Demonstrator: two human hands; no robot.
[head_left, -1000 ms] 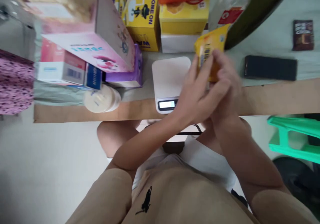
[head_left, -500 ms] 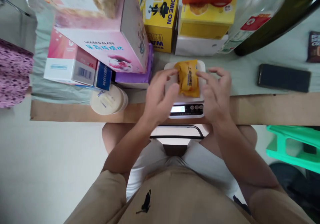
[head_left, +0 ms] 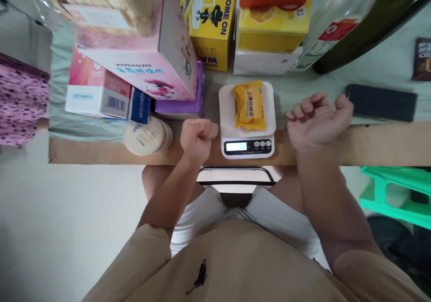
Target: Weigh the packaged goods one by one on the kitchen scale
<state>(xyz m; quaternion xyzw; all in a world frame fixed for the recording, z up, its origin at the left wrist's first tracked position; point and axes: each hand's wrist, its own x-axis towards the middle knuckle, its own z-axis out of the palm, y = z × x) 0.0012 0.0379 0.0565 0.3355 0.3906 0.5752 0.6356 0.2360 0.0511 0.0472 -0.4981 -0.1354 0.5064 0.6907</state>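
A yellow snack packet [head_left: 248,104] lies on the white platform of a small kitchen scale [head_left: 247,145], whose display is lit. My left hand [head_left: 197,140] rests as a closed fist on the table edge just left of the scale, holding nothing. My right hand [head_left: 316,120] rests to the right of the scale with fingers loosely curled, palm up, also holding nothing. Neither hand touches the packet or the scale.
Stacked boxes crowd the back: a pink box [head_left: 134,37], a yellow box [head_left: 210,28], a yellow-and-orange box [head_left: 272,24]. A round lidded tub [head_left: 145,136] sits at left, a dark phone [head_left: 382,102] at right, a dark bottle [head_left: 363,28] behind. A green stool [head_left: 393,194] stands at lower right.
Both hands set the yellow packet onto the scale, let go, and drew back to either side. The left hand closed into a fist; the right hand curled loosely.
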